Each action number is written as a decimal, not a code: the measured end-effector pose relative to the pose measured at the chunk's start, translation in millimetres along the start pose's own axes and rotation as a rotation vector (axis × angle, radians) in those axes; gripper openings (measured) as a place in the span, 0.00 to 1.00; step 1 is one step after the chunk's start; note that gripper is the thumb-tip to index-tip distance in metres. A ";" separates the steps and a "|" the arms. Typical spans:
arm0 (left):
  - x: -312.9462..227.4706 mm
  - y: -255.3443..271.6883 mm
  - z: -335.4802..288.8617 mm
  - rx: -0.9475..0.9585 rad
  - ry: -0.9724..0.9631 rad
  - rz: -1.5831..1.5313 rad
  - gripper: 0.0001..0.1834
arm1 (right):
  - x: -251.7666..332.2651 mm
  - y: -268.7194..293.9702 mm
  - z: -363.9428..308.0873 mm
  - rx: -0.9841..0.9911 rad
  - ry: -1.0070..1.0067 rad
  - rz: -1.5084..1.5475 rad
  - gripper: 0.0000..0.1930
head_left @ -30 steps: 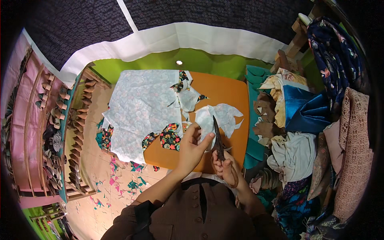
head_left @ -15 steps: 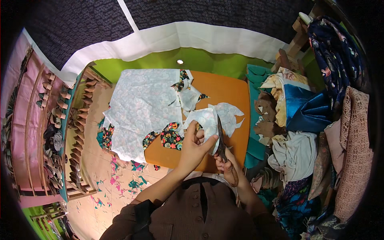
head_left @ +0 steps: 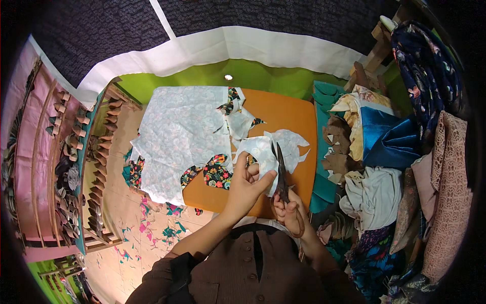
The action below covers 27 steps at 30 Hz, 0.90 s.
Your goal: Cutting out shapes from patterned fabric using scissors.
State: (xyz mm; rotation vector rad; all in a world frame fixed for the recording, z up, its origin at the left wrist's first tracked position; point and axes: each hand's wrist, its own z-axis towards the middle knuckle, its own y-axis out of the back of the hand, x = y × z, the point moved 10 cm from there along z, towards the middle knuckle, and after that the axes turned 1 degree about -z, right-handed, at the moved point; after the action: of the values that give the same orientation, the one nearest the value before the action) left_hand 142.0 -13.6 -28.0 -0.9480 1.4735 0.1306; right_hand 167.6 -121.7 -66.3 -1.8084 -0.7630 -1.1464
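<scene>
My left hand [head_left: 248, 183] pinches a piece of floral fabric [head_left: 262, 148], its pale back side facing up, above the orange tabletop [head_left: 276, 109]. In my right hand [head_left: 289, 210] are large dark scissors [head_left: 282, 175], their blades parted at the right edge of that piece. Just beyond the blades lies a pale cut scrap [head_left: 288, 144]. To the left spreads a big pale-backed fabric sheet [head_left: 185, 126] with a ragged cut edge. Beside it a dark floral piece [head_left: 217, 175] shows its printed side.
A rack of shoe lasts [head_left: 98, 182] stands at the left. Colourful offcuts [head_left: 172, 230] litter the floor. Along the right are teal pieces [head_left: 322, 195], shiny blue fabric [head_left: 387, 137], a crumpled white cloth [head_left: 374, 197] and a hanging pink lace cloth [head_left: 445, 187].
The scissor blades have opened apart at the fabric's edge, and my right hand has shifted slightly. My left hand keeps its hold on the piece.
</scene>
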 end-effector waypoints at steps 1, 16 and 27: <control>-0.4 -0.4 0.0 0.001 0.000 -0.001 0.24 | 1.8 0.6 -0.6 -0.001 0.001 -0.001 0.36; 45.1 -2.9 -7.7 0.309 0.171 0.368 0.26 | 17.7 33.5 40.0 -0.211 0.106 0.318 0.11; 16.2 14.8 -3.7 0.056 -0.043 0.572 0.14 | 33.3 28.9 50.1 -0.236 0.198 -0.039 0.13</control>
State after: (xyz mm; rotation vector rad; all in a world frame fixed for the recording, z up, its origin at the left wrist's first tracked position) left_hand 132.7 -13.7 -48.2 -0.4539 1.6649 0.5192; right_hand 224.9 -88.8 -56.7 -1.8411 -0.5682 -1.4679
